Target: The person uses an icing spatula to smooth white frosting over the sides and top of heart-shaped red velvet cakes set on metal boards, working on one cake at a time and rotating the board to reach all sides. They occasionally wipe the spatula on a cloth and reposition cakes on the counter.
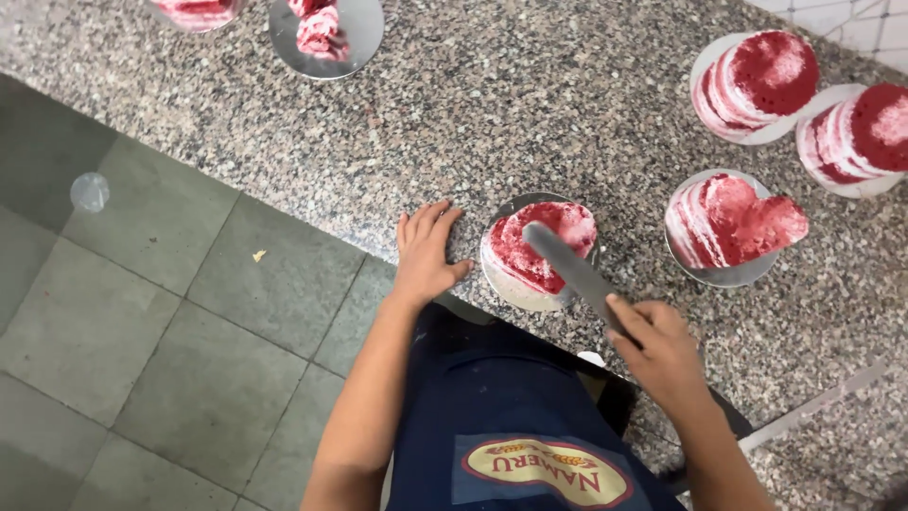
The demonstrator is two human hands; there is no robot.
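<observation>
Both hands work at the edge of a speckled granite counter (530,114). Nearest, below the hands, a dark blue apron (501,416) carries an oval yellow-and-red label on a paler blue patch. Left hand (426,251) lies flat and open on the counter edge, fingers spread, holding nothing — just beside a round metal plate (498,280). Right hand (662,345) is closed around the handle of a long flat spatula (572,270), whose blade lies across a red-and-white cake (539,246) on that plate, between the two hands. Beyond the right hand sits a heart-shaped red cake (733,222); farther still, two round layered red cakes (757,80) — one behind the other. Far beyond the left hand, two more plates (326,33) hold red pieces.
</observation>
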